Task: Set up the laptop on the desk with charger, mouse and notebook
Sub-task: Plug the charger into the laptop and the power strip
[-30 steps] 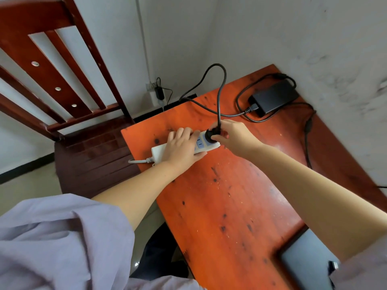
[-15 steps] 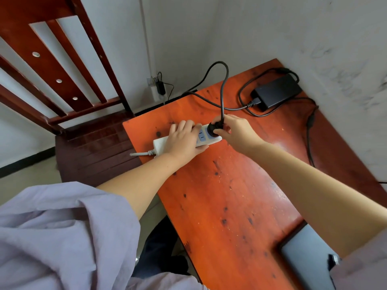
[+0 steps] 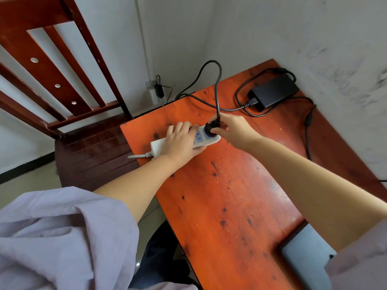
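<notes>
Left hand: flat, palm down, pressing on the middle of the white power strip; its fingers lie spread over the top, so the sockets beneath them are hidden.
Right hand: fingers pinched round the black plug, which sits at the strip's end socket; whether the pins are fully seated is hard to make out, probably close to home.
Power strip: lying on the orange counter under the left hand, its white lead running off the counter edge on the near side of that hand.
Charger brick: beyond the right hand, in the counter's far corner by the wall, well apart from both hands.
Charger cable: arches up from the plug, dips past the counter's far edge, then runs to the brick.
Laptop: grey, lid closed, near the right forearm; largely covered by the sleeve and cut off by the frame.
Wooden chair: beside the counter, beyond the left forearm.
</notes>
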Tool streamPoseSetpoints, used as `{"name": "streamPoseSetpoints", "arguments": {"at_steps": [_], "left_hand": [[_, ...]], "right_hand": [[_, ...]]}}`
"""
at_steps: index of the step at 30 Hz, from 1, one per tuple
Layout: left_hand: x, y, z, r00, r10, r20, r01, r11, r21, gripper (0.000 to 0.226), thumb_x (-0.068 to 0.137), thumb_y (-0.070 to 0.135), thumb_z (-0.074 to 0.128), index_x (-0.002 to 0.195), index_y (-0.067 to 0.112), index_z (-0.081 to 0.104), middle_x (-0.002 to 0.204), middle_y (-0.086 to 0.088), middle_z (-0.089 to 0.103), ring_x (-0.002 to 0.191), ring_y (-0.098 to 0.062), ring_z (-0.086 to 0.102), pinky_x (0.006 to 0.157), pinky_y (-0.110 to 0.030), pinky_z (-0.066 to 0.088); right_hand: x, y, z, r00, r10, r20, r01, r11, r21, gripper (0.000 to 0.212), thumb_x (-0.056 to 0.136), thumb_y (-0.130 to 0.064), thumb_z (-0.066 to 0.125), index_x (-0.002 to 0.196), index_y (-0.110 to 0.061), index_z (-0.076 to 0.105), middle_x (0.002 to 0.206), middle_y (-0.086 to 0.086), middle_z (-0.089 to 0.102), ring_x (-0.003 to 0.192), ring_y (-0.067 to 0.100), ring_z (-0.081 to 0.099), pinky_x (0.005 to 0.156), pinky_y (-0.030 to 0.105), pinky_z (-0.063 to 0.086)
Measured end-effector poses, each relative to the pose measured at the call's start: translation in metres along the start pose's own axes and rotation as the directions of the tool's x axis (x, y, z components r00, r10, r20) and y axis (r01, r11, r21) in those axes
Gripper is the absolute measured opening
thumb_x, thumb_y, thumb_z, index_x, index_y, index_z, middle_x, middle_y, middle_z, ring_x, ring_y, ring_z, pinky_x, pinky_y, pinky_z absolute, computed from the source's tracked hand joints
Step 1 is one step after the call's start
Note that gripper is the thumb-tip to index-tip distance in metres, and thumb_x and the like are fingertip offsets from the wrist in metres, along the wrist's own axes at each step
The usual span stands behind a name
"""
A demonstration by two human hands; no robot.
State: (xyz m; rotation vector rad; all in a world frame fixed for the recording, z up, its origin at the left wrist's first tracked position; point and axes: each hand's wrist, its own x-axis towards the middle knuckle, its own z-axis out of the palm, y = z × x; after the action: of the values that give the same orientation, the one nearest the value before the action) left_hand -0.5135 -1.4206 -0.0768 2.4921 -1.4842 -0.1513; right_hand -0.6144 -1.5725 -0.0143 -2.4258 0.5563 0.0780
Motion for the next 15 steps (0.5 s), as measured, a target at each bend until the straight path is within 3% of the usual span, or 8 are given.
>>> {"name": "streamPoseSetpoints", "arguments": {"at_steps": [6,11,13,15], "left_hand": [[0.000,0.001,0.001,1.000,-0.004,-0.003,0.004,1.000,-0.006,0.062,0.082,0.054,0.055,0.128,0.013,0.049,0.113,-0.008,0.055,0.106,-0.027,0.049,0.094,-0.039,0.034],[0.000,0.002,-0.001,1.000,-0.010,-0.001,0.010,1.000,0.020,0.060,0.082,0.054,0.053,0.126,0.014,0.050,0.113,-0.008,0.056,0.105,-0.027,0.049,0.092,-0.039,0.035],[0.000,0.003,-0.002,1.000,-0.010,0.015,0.010,1.000,0.026,0.061,0.083,0.054,0.052,0.128,0.014,0.048,0.115,-0.009,0.055,0.107,-0.028,0.048,0.093,-0.040,0.035],[0.000,0.003,-0.002,1.000,-0.011,0.020,0.010,0.999,0.031,0.063,0.083,0.055,0.051,0.131,0.013,0.046,0.117,-0.010,0.054,0.108,-0.029,0.048,0.094,-0.041,0.034]], "right_hand": [[-0.012,0.001,0.011,0.999,-0.020,-0.051,0.020,1.000,0.009,0.019,0.089,-0.009,0.057,0.107,-0.012,0.060,0.103,0.001,0.061,0.088,0.013,0.052,0.081,0.022,0.042],[0.003,-0.005,-0.005,0.997,0.067,0.039,-0.069,0.997,0.044,0.017,0.089,-0.017,0.058,0.105,-0.020,0.060,0.095,-0.007,0.061,0.071,0.002,0.052,0.063,0.011,0.038],[0.005,-0.007,-0.005,0.994,0.094,0.048,-0.096,0.995,0.032,0.013,0.090,-0.022,0.057,0.103,-0.022,0.058,0.092,-0.010,0.059,0.073,0.000,0.054,0.067,0.018,0.046],[0.006,-0.011,0.001,0.992,0.117,0.036,-0.119,0.992,0.037,0.016,0.089,-0.031,0.058,0.100,-0.020,0.055,0.090,-0.006,0.061,0.079,0.012,0.058,0.071,0.028,0.051]]}}
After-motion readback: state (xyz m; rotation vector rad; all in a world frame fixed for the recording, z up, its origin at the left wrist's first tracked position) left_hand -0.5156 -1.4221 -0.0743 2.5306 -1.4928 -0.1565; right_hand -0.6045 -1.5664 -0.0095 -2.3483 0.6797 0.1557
